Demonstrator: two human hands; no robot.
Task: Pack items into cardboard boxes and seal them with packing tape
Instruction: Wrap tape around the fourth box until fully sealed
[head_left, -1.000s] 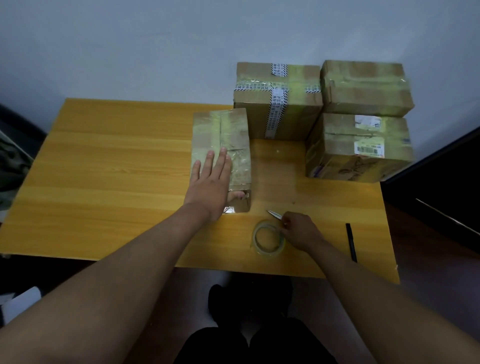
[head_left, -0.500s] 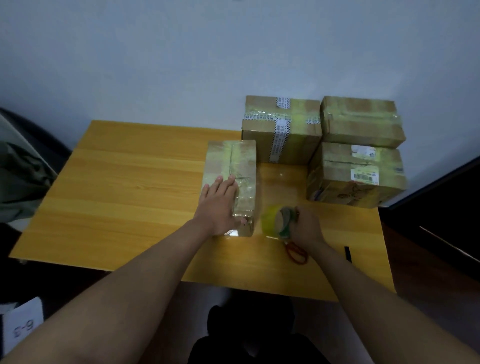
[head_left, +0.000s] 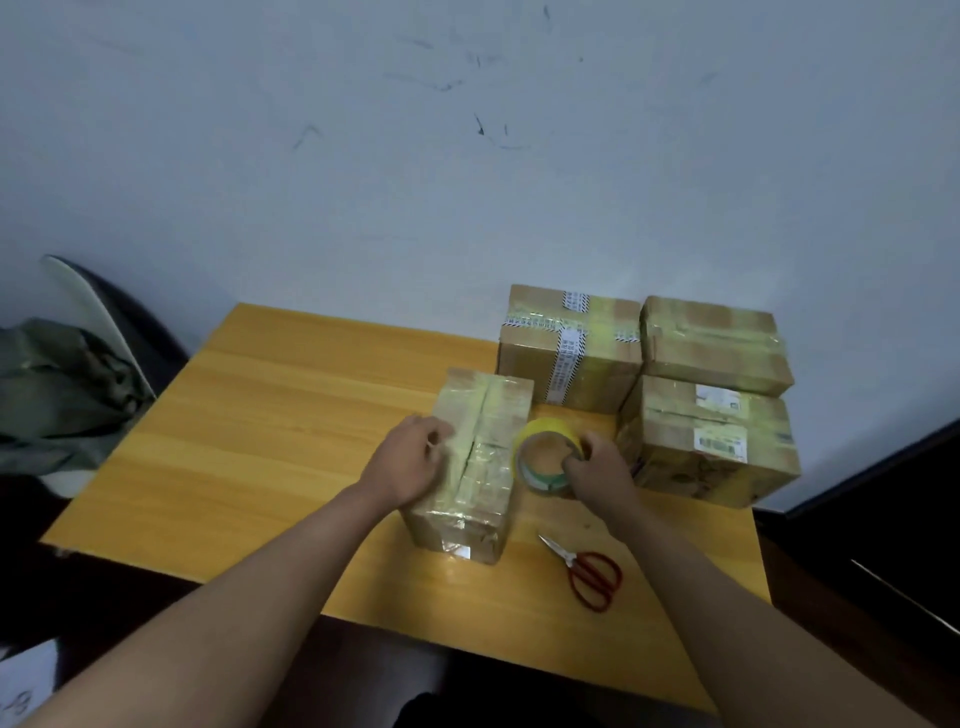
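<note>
Two hands work: my left hand (head_left: 410, 462) curls on the box (head_left: 475, 457) to steady it, while my right hand (head_left: 597, 465) clamps the tape (head_left: 545, 452) beside it, ready to seal.

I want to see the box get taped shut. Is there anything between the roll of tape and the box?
Nothing visible. The right hand holds the tape roll right beside the box, and the left hand rests on the box's top. The scissors lie nearer on the table, out of the way.

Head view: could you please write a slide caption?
Left hand on a taped box, right hand gripping the tape roll; scissors nearby.
</note>
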